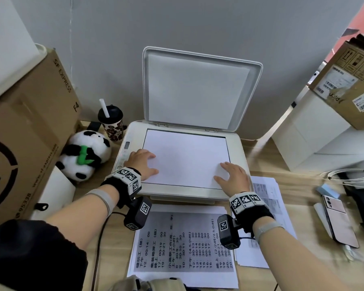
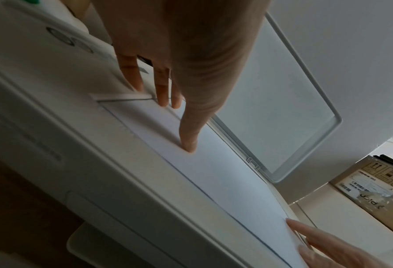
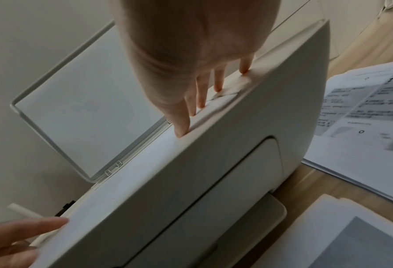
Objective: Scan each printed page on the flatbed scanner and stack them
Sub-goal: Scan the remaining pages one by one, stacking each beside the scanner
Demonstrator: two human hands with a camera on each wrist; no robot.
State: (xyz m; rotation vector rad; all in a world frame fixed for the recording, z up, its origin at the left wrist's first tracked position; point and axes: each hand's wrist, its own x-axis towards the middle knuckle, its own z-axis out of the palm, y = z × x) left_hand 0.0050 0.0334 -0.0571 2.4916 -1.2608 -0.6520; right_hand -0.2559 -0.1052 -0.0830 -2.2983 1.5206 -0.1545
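A white flatbed scanner (image 1: pixel 237 152) stands on the wooden desk with its lid (image 1: pixel 198 89) raised against the wall. A white page (image 1: pixel 185 158) lies blank side up on the glass. My left hand (image 1: pixel 144 162) rests flat on the page's near left corner, fingers straight (image 2: pixel 163 87). My right hand (image 1: pixel 229 175) lies flat on the near right corner, its fingers (image 3: pixel 199 94) reaching the scanner's right rim. A printed page (image 1: pixel 183 244) lies in front of the scanner, and more printed pages (image 1: pixel 269 200) lie to its right.
A large cardboard box (image 1: pixel 25 131), a plush panda (image 1: pixel 86 156) and a lidded cup with a straw (image 1: pixel 111 122) crowd the left. White boxes (image 1: pixel 315 139) and a cardboard box (image 1: pixel 353 80) stand at right, with a phone (image 1: pixel 338 219) and cables (image 1: pixel 353 175) nearby.
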